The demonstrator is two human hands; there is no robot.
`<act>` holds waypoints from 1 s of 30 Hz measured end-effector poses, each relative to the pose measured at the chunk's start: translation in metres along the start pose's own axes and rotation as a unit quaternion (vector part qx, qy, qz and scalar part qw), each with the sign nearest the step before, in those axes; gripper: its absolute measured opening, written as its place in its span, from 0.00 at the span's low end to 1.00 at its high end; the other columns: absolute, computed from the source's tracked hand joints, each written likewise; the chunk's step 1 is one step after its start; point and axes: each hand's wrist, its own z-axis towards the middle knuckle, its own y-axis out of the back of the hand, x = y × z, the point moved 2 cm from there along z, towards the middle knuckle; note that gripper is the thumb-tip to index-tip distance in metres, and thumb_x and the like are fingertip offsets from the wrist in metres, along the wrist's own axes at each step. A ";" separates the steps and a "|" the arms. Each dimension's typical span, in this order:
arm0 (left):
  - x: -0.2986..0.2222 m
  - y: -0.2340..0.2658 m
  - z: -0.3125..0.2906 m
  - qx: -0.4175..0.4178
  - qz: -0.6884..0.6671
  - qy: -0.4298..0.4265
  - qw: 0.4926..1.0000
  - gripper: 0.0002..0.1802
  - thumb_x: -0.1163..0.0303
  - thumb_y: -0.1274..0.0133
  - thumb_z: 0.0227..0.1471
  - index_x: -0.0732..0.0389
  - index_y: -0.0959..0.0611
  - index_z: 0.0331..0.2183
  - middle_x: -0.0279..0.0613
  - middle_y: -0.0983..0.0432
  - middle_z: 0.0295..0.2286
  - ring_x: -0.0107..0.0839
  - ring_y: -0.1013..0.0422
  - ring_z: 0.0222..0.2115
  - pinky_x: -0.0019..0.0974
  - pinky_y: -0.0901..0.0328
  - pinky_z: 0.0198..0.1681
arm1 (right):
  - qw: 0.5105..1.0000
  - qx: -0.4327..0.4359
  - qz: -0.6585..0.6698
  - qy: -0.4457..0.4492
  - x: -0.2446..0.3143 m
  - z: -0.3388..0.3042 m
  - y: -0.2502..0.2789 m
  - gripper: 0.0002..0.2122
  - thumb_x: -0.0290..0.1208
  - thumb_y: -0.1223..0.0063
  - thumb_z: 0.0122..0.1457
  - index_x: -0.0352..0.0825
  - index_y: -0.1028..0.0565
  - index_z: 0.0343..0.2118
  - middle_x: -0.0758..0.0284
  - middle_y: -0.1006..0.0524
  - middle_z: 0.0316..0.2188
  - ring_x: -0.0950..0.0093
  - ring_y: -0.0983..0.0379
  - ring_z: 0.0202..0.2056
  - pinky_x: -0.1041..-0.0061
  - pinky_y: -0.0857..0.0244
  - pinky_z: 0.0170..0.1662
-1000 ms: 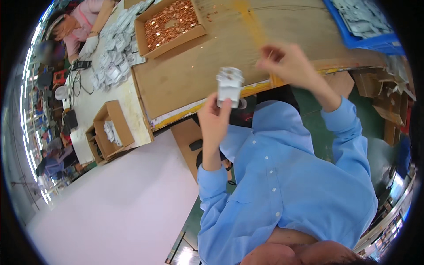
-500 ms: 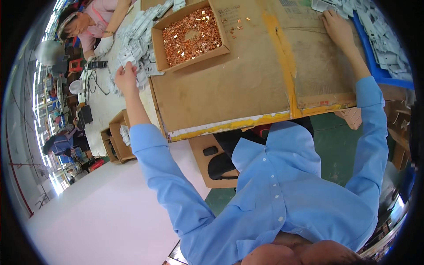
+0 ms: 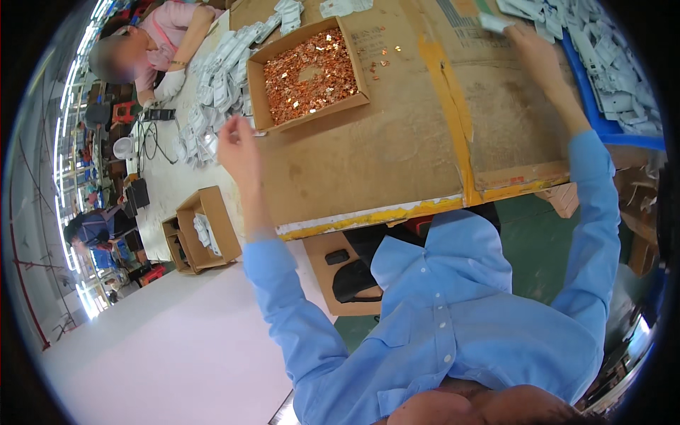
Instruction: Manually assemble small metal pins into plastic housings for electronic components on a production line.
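Note:
My right hand [image 3: 535, 57] is closed on a white plastic part [image 3: 494, 23], blurred by motion, above the cardboard-covered table at the far right. Just beyond it lies a heap of similar white plastic parts [image 3: 609, 67] in and around a blue tray [image 3: 591, 117]. My left hand [image 3: 241, 152] hovers by the table's left edge, its fingers smeared by motion; whether they hold anything cannot be made out. Close to it are a pile of white plastic parts [image 3: 221, 85] and an open cardboard box [image 3: 309, 113] of small copper-coloured metal pieces [image 3: 308, 74].
Several loose copper pieces [image 3: 384, 62] lie right of the box. A white part [image 3: 345, 7] rests at the far edge. Another person [image 3: 166, 42] in pink leans over the adjoining white table at left. Below stands a cardboard box [image 3: 205, 230] holding white parts.
My left hand has drawn away from the left pile, toward the right and nearer me. My right hand has lifted off the right heap and moved slightly left with a white plastic part.

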 end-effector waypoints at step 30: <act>-0.016 0.012 -0.269 0.170 -0.376 0.148 0.899 0.32 0.79 0.53 0.52 0.65 0.38 0.58 0.51 0.27 0.46 0.36 0.28 0.45 0.35 0.35 0.48 | 0.881 0.178 0.387 0.206 0.362 0.069 0.065 0.05 0.28 0.51 0.55 0.33 0.26 0.31 0.59 0.25 0.28 0.60 0.27 0.32 0.63 0.33 0.35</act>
